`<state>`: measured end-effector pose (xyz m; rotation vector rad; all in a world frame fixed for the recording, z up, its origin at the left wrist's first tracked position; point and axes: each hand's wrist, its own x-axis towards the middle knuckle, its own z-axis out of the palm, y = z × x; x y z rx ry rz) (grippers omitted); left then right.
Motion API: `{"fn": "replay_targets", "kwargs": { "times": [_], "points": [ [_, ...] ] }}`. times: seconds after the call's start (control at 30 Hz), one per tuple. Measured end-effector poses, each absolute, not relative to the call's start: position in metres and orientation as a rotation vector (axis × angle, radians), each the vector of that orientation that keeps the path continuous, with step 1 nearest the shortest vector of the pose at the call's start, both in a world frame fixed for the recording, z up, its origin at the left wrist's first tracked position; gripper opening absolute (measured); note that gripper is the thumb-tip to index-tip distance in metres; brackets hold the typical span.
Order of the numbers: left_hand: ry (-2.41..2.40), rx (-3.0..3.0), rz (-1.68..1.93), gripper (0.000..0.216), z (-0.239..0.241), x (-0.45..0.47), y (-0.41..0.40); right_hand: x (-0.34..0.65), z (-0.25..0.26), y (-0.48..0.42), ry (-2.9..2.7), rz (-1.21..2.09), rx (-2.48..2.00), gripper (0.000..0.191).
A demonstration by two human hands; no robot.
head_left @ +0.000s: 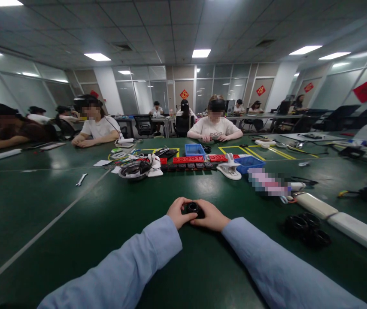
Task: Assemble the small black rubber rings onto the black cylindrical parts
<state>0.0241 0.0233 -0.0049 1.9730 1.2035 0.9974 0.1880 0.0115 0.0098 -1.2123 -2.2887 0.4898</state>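
Both of my hands close around a small black ring-shaped part [192, 207] with a round opening on top, low over the green table [106, 262]. My left hand [179, 213] grips it from the left, thumb in front and fingers behind. From the other side my right hand [210, 215] wraps it, its fingers partly hiding the part. What exactly the part is, I cannot make out. Several similar black round parts [307, 229] lie in a cluster on the table to the right of my right forearm.
Ahead stand a red-and-black socket row [188, 159], a white clamp [230, 167], blue trays [249, 163] and a dark bowl of cables [134, 169]. A wrench [81, 180] lies left; long white bars [357, 229] lie right. People sit across the table.
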Motion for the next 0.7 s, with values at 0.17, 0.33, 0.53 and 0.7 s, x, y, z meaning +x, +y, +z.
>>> {"fn": "replay_targets", "kwargs": {
  "times": [0.17, 0.33, 0.53, 0.7],
  "points": [
    [1.074, 1.977, 0.970, 0.040, -0.0128, 0.0190, 0.0285, 0.1997, 0.0128, 0.0170, -2.345, 0.748, -1.028, 0.035],
    [1.055, 1.954, 0.963, 0.042, -0.0112, 0.0186, 0.0278, 0.1991, 0.0130, 0.0186, -2.335, 0.780, -1.034, 0.032],
    [1.036, 1.913, 0.951, 0.042, -0.0091, 0.0193, 0.0274, 0.1987, 0.0148, 0.0172, -2.295, 0.826, -1.059, 0.030],
    [1.125, 1.922, 0.930, 0.041, -0.0065, 0.0231, 0.0239, 0.1972, 0.0105, 0.0171, -2.213, 0.850, -1.211, 0.029]
  ]
}}
